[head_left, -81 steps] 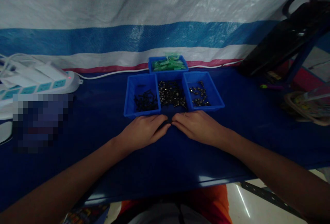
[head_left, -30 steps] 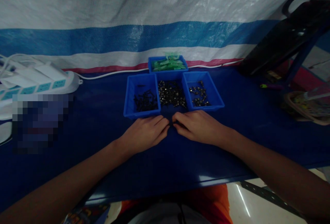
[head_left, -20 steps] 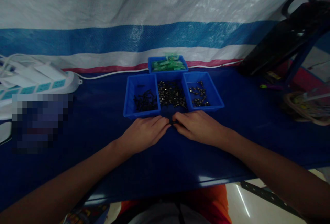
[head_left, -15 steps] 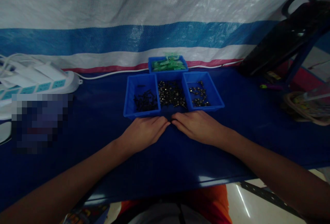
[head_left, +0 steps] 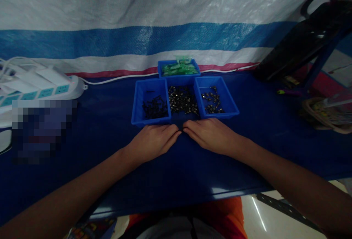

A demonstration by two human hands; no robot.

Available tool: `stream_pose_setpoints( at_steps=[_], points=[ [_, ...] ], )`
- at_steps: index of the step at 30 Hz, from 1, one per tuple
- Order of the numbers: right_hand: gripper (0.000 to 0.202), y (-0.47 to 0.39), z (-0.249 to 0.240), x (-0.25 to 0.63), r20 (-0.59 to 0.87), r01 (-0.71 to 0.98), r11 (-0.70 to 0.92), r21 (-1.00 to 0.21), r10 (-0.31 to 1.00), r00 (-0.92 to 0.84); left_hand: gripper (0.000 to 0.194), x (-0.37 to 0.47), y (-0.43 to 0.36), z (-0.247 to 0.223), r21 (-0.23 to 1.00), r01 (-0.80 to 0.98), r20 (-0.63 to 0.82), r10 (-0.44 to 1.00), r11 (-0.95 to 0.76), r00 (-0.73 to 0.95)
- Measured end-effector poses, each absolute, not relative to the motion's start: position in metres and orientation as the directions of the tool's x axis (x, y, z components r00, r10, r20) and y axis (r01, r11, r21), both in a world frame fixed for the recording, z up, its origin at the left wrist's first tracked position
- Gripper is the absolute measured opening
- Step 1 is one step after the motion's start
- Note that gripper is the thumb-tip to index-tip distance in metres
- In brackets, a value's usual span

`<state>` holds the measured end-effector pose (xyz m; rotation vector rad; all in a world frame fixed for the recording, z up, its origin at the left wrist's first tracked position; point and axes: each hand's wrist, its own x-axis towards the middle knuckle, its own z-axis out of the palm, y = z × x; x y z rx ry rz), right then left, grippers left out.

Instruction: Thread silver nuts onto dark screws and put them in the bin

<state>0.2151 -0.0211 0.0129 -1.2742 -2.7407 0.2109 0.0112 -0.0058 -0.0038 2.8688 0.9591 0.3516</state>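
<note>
My left hand point(head_left: 154, 140) rests closed at the front edge of the left blue bin point(head_left: 135, 101), which holds dark screw-like pieces. Close beside it, my right hand point(head_left: 210, 134) is closed near the front of the right blue bin point(head_left: 229, 101) with small metal parts. The two sets of fingertips almost meet; what they hold, if anything, is hidden. Between the side bins, a middle blue bin point(head_left: 181, 80) contains many small shiny metal parts. Behind it stands a smaller blue bin point(head_left: 160, 69) with green packets.
A white power strip point(head_left: 78, 87) with cables and a blurred-out object point(head_left: 44, 132) are on the left of the blue table point(head_left: 165, 184). At the right are a black bottle point(head_left: 299, 44) and an open container point(head_left: 327, 116). A striped sheet point(head_left: 137, 40) hangs behind.
</note>
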Motion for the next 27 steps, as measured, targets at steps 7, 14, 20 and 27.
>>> stream_pose_setpoints(
  at_steps=[7,14,20,27],
  points=[
    [0.019,-0.0211,0.0126,0.2158,0.034,0.769,0.598,-0.226,0.794,-0.607,0.034,0.0115,-0.0046,-0.0029,0.182,0.572,0.17,0.598,-0.8,0.783],
    [0.015,-0.0214,0.0133,0.2152,0.04,0.766,0.617,-0.18,0.783,-0.621,0.033,0.011,-0.0047,-0.0025,0.206,0.579,0.158,0.611,-0.789,0.776],
    [0.018,-0.0214,0.0147,0.2143,0.033,0.743,0.642,-0.191,0.761,-0.648,0.023,0.0095,-0.0045,-0.0063,0.217,0.584,0.196,0.621,-0.782,0.759],
    [0.018,-0.0216,0.0156,0.214,0.022,0.726,0.655,-0.208,0.746,-0.666,0.02,0.0092,-0.0042,-0.0079,0.189,0.549,0.248,0.581,-0.814,0.775]
  ],
)
